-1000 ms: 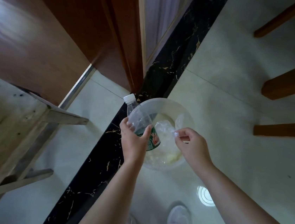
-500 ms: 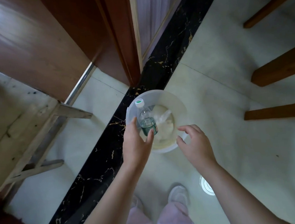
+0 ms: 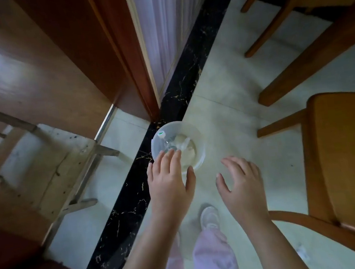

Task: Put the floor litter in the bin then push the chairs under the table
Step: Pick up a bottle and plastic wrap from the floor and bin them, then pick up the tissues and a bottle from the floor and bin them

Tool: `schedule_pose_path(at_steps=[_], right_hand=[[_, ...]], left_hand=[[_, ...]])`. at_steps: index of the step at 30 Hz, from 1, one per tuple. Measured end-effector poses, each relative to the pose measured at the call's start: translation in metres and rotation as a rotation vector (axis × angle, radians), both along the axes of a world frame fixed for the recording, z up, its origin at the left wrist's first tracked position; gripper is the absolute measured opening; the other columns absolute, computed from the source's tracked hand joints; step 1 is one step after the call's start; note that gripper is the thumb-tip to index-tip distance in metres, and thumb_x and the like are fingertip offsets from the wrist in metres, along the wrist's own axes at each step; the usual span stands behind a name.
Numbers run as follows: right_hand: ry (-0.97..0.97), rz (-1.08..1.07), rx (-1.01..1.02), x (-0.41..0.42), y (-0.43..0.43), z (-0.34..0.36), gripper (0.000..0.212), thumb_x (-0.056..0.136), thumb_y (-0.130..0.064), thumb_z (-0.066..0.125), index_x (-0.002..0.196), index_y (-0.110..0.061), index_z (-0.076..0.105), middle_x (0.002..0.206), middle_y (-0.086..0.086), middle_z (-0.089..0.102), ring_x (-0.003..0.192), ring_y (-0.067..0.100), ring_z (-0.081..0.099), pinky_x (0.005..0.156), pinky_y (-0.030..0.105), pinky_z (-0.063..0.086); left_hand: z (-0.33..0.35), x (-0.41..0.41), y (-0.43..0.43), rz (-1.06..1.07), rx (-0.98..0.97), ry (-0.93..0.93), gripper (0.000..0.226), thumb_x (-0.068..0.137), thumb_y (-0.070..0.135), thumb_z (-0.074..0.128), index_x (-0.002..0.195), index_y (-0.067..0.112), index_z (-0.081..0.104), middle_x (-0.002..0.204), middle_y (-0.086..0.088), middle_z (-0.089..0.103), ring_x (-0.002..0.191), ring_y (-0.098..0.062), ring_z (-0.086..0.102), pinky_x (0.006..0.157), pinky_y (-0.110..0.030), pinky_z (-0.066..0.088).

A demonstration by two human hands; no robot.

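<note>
The bin is translucent whitish plastic, smooth with a soft sheen. The bottle inside it is clear, glossy plastic with an opaque white cap. Crumpled clear film lies beside the bottle.

The floor is pale polished tile that shines. A black stone strip with gold veining runs across it, also glossy.

The chair is orange-brown wood, smooth and varnished to a satin finish. The door is dark reddish wood with a lacquered gleam, edged at its foot by a bright metal strip. The bench is bare pale wood, rough, matt and stained. The curtain is thin matt cloth, and the trousers are soft pink cloth.
</note>
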State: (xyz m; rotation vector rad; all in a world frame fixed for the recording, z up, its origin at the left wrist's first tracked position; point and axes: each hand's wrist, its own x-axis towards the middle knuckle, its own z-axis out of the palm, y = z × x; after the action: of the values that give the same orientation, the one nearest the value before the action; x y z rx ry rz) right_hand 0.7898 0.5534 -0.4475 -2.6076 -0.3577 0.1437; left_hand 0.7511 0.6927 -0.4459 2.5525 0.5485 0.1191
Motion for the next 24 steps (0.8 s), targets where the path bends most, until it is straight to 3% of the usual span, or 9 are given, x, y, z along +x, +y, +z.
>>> schedule_pose_path(at_steps=[8, 14, 21, 24], right_hand=[[-0.096, -0.191, -0.021, -0.064, -0.037, 0.075, 0.032, 0.079, -0.023, 0.059, 0.105, -0.004, 0.064, 0.107, 0.014, 0.065, 0.102, 0.033, 0.058, 0.085, 0.053, 0.048], [-0.124, -0.329, -0.043, -0.126, -0.086, 0.106, 0.034, 0.077, -0.017, 0.070, 0.108, -0.004, 0.063, 0.110, 0.014, 0.066, 0.106, 0.035, 0.058, 0.089, 0.059, 0.045], [-0.162, -0.528, -0.052, -0.234, -0.167, 0.132, 0.030, 0.081, -0.022, 0.058, 0.107, -0.007, 0.064, 0.113, 0.011, 0.065, 0.109, 0.034, 0.056, 0.091, 0.054, 0.042], [-0.152, -0.653, -0.063, -0.288, -0.205, 0.137, 0.038, 0.083, -0.031, 0.045, 0.106, -0.008, 0.065, 0.113, 0.010, 0.065, 0.111, 0.034, 0.056, 0.094, 0.049, 0.040]], left_hand=[[0.076, -0.046, -0.041, -0.351, 0.148, -0.115, 0.041, 0.084, 0.030, 0.045, 0.107, 0.004, 0.066, 0.112, -0.012, 0.067, 0.113, -0.033, 0.057, 0.096, -0.052, 0.041], [0.110, -0.084, -0.095, -0.498, 0.137, -0.146, 0.041, 0.084, 0.030, 0.044, 0.108, 0.005, 0.065, 0.113, -0.013, 0.066, 0.115, -0.034, 0.056, 0.094, -0.054, 0.044], [0.133, -0.157, -0.184, -0.686, 0.072, -0.154, 0.042, 0.085, 0.029, 0.042, 0.108, 0.003, 0.065, 0.114, -0.013, 0.065, 0.115, -0.034, 0.055, 0.093, -0.054, 0.044], [0.140, -0.194, -0.228, -0.801, 0.060, -0.163, 0.041, 0.085, 0.029, 0.042, 0.108, 0.004, 0.064, 0.114, -0.012, 0.065, 0.114, -0.034, 0.055, 0.094, -0.051, 0.041]])
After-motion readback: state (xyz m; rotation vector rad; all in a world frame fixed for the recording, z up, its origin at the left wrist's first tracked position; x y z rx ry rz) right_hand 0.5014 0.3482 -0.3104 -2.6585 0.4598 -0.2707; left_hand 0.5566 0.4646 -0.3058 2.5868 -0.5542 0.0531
